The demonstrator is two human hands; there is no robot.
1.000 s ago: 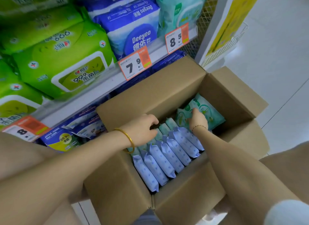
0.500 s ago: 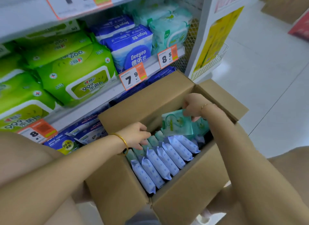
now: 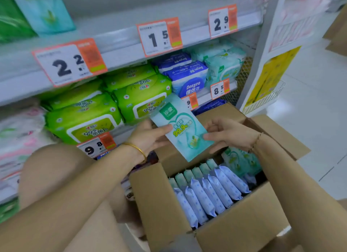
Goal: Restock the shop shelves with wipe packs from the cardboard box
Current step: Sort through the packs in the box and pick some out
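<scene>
A flat teal wipe pack [image 3: 180, 126] is held up above the open cardboard box [image 3: 242, 225], in front of the shelf. My left hand [image 3: 150, 137] grips its left edge, thumb across the front. My right hand [image 3: 229, 133] pinches its right edge. Inside the box stand several pale blue packs [image 3: 210, 195] in a row, with teal packs [image 3: 189, 174] behind them and more teal packs [image 3: 238, 161] lying at the right end.
The shelf [image 3: 120, 53] in front carries green wipe packs [image 3: 88, 116], blue Deeyeo packs [image 3: 185, 77] and teal packs [image 3: 223, 62], with orange price tags [image 3: 159, 36] along its edges. A white upright [image 3: 262, 51] with a wire basket [image 3: 266, 99] stands to the right; tiled floor lies beyond.
My right hand lifted a teal pack out of the box and raised it. My left hand left the packs in the box and took the pack's left edge. The view tilted upward.
</scene>
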